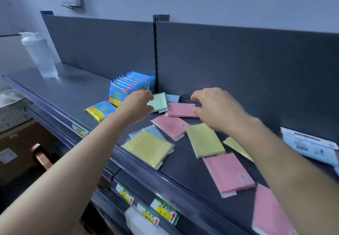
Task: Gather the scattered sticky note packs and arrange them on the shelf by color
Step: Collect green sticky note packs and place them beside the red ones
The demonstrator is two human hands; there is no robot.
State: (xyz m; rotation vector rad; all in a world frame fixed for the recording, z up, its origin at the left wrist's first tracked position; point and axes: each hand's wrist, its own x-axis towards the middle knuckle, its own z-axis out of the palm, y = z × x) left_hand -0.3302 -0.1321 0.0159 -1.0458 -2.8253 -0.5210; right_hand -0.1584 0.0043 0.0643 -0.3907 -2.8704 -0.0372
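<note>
Four pink packs, three yellow packs, two blue packs — left hand pinches one green pack; right hand — grip unclear

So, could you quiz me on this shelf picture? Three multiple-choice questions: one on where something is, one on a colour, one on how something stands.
1. Where is the clear bottle?
A) at the far left end of the shelf
B) among the sticky notes
C) on the floor

2. What colour is the item pinched by the left hand?
A) pink
B) yellow
C) light green

3. How is the row of blue packets set?
A) in a flat pile
B) standing on edge, one behind another
C) hanging from hooks

Answers:
1 A, it stands at the shelf's left end.
2 C, the hand pinches a pale green pack.
3 B, they stand in a row by the divider.
</note>
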